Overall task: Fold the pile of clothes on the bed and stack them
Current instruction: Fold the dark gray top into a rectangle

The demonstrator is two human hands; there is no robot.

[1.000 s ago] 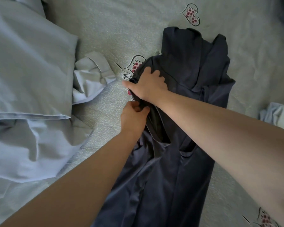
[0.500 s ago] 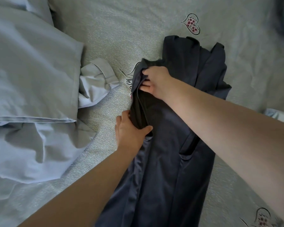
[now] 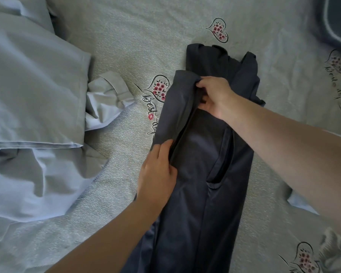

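The dark garment (image 3: 201, 174) is laid lengthwise mid-bed (image 3: 126, 46), its flap at ten o'clock pinched by the right hand (image 3: 215, 97) and gripped lower by the left hand (image 3: 158, 174), seemingly so the fold is kept straight.

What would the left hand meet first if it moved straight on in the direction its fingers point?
The left hand points up the bed along the folded flap of the dark garment. Going on, it would slide along that flap and probably reach the right hand, which pinches the flap's upper end.
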